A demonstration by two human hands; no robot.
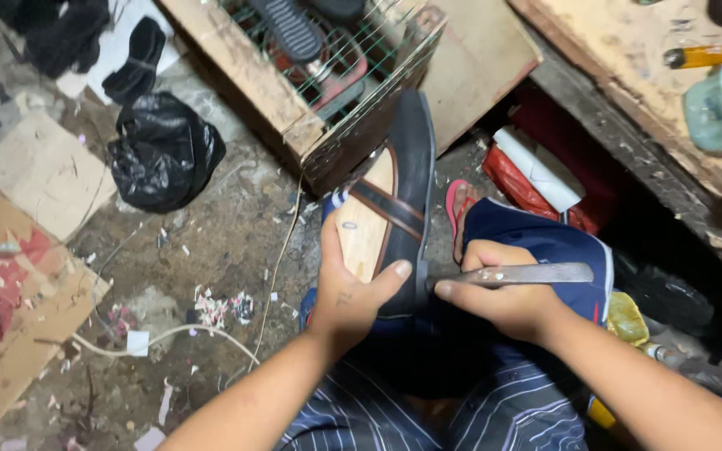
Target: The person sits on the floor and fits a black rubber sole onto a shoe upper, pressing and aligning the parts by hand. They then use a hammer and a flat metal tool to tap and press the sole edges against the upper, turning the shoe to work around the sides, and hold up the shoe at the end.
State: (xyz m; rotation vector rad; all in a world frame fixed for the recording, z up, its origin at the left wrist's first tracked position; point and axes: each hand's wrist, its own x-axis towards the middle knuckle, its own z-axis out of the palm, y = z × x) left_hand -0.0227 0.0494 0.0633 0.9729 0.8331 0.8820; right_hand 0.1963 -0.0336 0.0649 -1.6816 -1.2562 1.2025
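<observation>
Centre frame: left hand [348, 292] closed around dark shoe [399, 200] held upright on lap, right hand [507, 296] gripping flat metal blade [516, 274] against its edge; steady shoe, keep blade flat.

At frame centre I see a shoe [407, 200] with a dark upper that looks like matt leather, a pale smooth insole and a brown strap. My right hand [507, 301] holds a flat metal tool [516, 274], dull grey and scuffed. The crate [294, 92] at upper centre is rough, worn wood with green wire mesh. The bag [163, 153] at upper left is crinkled, glossy black plastic. Matt cardboard [18, 334] lies at left on gritty floor [211, 242].
</observation>
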